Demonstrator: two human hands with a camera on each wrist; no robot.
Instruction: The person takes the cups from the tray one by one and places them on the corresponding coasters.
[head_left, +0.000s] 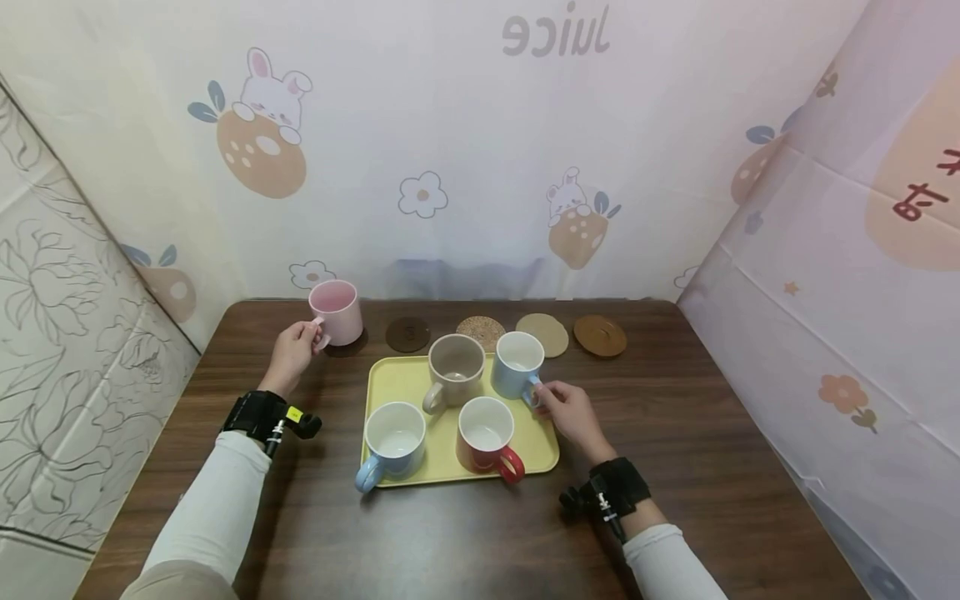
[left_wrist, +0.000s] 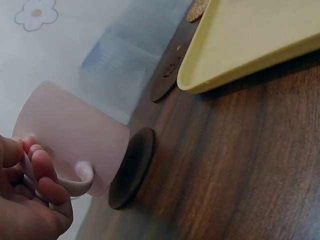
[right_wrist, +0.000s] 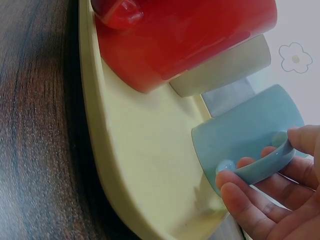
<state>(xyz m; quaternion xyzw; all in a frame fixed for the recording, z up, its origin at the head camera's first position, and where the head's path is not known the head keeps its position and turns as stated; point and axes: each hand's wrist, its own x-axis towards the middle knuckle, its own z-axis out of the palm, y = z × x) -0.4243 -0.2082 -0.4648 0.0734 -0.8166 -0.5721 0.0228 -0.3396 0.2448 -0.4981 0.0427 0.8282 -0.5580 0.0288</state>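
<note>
At the far left, my left hand (head_left: 293, 350) pinches the handle of a pink mug (head_left: 342, 321). Directly under that mug is a dark round coaster (left_wrist: 134, 167); whether the two touch I cannot tell. My right hand (head_left: 570, 414) holds a light blue mug (head_left: 514, 375) by its handle at the yellow tray's (head_left: 540, 460) back right. In the right wrist view its base is close to the tray, and contact is unclear. A beige mug (head_left: 454, 379), a red mug (head_left: 480, 450) and another blue mug (head_left: 395, 450) stand upright on the tray.
Along the table's back edge lie a dark brown coaster (head_left: 408, 334), a speckled cork coaster (head_left: 482, 330), a tan coaster (head_left: 546, 334) and an orange-brown coaster (head_left: 600, 335). Behind them hangs a printed curtain (head_left: 360, 125). The wooden table (head_left: 420, 542) extends around the tray.
</note>
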